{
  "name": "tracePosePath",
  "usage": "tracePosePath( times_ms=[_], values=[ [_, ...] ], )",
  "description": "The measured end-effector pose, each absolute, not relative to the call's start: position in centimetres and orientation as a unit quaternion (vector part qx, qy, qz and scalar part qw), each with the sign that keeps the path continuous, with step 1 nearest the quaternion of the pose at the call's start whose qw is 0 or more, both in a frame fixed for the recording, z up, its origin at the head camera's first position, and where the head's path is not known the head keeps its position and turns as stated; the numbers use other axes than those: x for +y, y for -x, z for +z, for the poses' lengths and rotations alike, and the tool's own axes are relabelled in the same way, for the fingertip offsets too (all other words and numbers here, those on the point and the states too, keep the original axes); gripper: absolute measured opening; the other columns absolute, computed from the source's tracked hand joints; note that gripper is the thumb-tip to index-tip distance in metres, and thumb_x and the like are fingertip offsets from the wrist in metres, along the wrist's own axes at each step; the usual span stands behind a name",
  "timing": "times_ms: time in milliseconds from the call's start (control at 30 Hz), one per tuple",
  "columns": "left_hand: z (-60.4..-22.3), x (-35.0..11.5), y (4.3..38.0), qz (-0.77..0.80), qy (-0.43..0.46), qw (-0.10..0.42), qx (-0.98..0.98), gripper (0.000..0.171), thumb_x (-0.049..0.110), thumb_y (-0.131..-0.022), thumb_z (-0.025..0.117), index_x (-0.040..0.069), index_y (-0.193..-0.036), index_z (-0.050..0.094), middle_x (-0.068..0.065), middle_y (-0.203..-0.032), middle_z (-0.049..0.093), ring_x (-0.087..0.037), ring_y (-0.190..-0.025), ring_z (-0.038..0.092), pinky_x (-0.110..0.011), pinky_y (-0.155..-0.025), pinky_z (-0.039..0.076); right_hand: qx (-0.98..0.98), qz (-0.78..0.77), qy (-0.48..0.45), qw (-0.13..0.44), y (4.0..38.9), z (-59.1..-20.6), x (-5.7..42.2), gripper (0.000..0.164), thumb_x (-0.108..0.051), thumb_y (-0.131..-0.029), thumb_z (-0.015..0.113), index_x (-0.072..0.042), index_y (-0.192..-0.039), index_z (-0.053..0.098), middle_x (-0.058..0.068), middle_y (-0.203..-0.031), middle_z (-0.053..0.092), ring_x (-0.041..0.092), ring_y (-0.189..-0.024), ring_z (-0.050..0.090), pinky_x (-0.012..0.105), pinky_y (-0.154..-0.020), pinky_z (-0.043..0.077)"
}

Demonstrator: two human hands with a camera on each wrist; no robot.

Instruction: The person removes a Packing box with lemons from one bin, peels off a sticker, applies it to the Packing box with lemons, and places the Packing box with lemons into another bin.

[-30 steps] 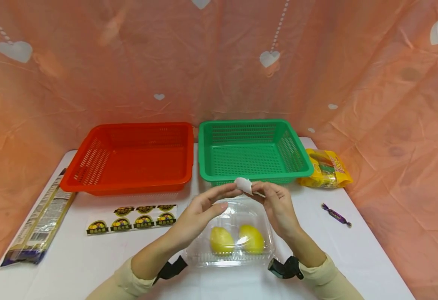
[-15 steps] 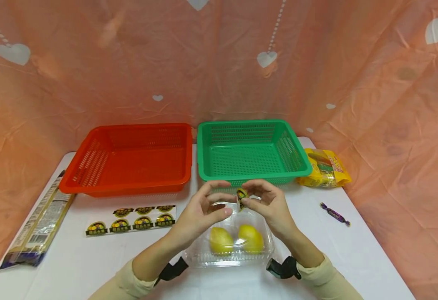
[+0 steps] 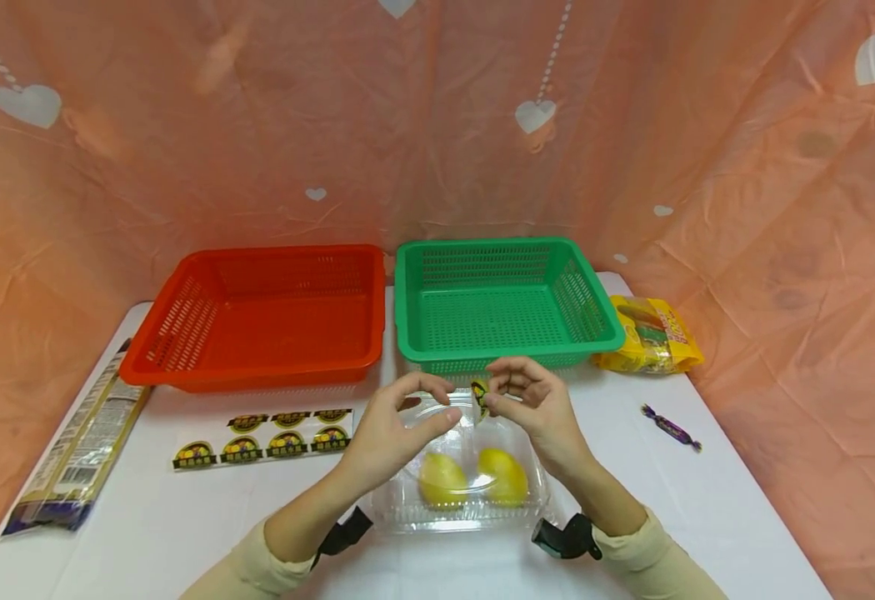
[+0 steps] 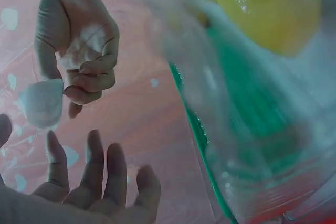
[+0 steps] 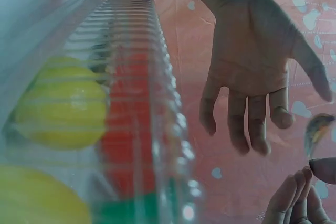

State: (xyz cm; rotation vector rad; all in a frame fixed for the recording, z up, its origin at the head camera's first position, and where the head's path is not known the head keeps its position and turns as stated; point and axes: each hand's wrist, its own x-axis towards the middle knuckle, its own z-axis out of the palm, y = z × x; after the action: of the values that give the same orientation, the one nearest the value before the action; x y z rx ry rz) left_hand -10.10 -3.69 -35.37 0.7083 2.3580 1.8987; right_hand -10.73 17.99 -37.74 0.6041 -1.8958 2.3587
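Observation:
My right hand (image 3: 546,412) pinches a small sticker (image 3: 479,398) between thumb and fingertips, above a clear plastic clamshell box (image 3: 452,525). The sticker's dark and yellow printed face shows in the head view; its white back shows in the left wrist view. My left hand (image 3: 392,429) hovers to the left of the sticker, thumb and fingers spread apart, holding nothing. Inside the box sit two yellow fruits, lemon-like: one on the left (image 3: 441,481) and one on the right (image 3: 502,477). Left of the hands lies a sheet of matching stickers (image 3: 265,439).
Behind the box stand a red basket (image 3: 257,375) and a green basket (image 3: 512,350). A yellow snack bag (image 3: 651,337) leans near the green one, with a purple wrapped candy (image 3: 672,428) in front. At far left lies a long gold packet (image 3: 85,450).
A second ago both hands were at the sticker, white back showing. It has since turned its printed face to the head view, and my left fingers have come away from it.

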Motion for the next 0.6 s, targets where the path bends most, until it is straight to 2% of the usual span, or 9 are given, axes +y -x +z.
tracePosePath(
  times_ms=[33,100,233,400,600],
  values=[
    [-35.5,-3.7,10.1,0.596,-0.226,-0.003,0.77,0.014,0.022,-0.088,0.077,0.014,-0.093,0.066,0.002,-0.107,0.066,-0.018,-0.113,0.056,-0.055,-0.101,0.039,-0.618,0.762,-0.192,0.027,10.7,-37.8,18.0,0.027,0.003,-0.089,0.07,-0.003,-0.114,0.062,0.003,-0.09,0.063,0.013,-0.083,0.06,0.026,-0.072,0.056],
    [-35.6,-3.5,9.9,0.573,-0.224,-0.032,0.788,0.018,0.026,-0.085,0.08,0.019,-0.08,0.064,0.008,-0.099,0.064,-0.016,-0.11,0.055,-0.052,-0.098,0.04,-0.625,0.758,-0.186,0.021,10.6,-37.9,17.9,0.028,0.006,-0.089,0.068,0.001,-0.115,0.06,0.002,-0.089,0.063,0.012,-0.082,0.06,0.025,-0.071,0.055],
    [-35.6,-3.2,9.7,0.531,-0.233,-0.077,0.811,0.027,0.03,-0.079,0.086,0.023,-0.069,0.061,0.012,-0.09,0.058,-0.014,-0.098,0.051,-0.043,-0.086,0.043,-0.634,0.751,-0.185,0.009,10.5,-38.0,17.9,0.029,0.009,-0.088,0.067,0.003,-0.115,0.059,0.001,-0.089,0.063,0.011,-0.082,0.06,0.024,-0.071,0.055],
    [-35.5,-3.4,9.8,0.511,-0.236,-0.093,0.821,0.02,0.014,-0.078,0.083,0.021,-0.07,0.066,0.013,-0.089,0.059,-0.015,-0.1,0.051,-0.044,-0.088,0.041,-0.634,0.751,-0.185,-0.003,10.3,-38.2,17.8,0.029,0.006,-0.088,0.069,-0.007,-0.114,0.062,0.002,-0.09,0.063,0.011,-0.082,0.06,0.024,-0.072,0.055],
    [-35.8,-4.2,10.2,0.51,-0.226,-0.058,0.828,0.015,0.006,-0.078,0.076,0.02,-0.076,0.071,0.012,-0.091,0.062,-0.016,-0.102,0.051,-0.045,-0.092,0.041,-0.633,0.752,-0.184,-0.016,10.3,-38.3,18.1,0.028,0.006,-0.088,0.069,-0.006,-0.114,0.063,0.002,-0.091,0.065,0.011,-0.079,0.061,0.024,-0.071,0.055]
  ],
)
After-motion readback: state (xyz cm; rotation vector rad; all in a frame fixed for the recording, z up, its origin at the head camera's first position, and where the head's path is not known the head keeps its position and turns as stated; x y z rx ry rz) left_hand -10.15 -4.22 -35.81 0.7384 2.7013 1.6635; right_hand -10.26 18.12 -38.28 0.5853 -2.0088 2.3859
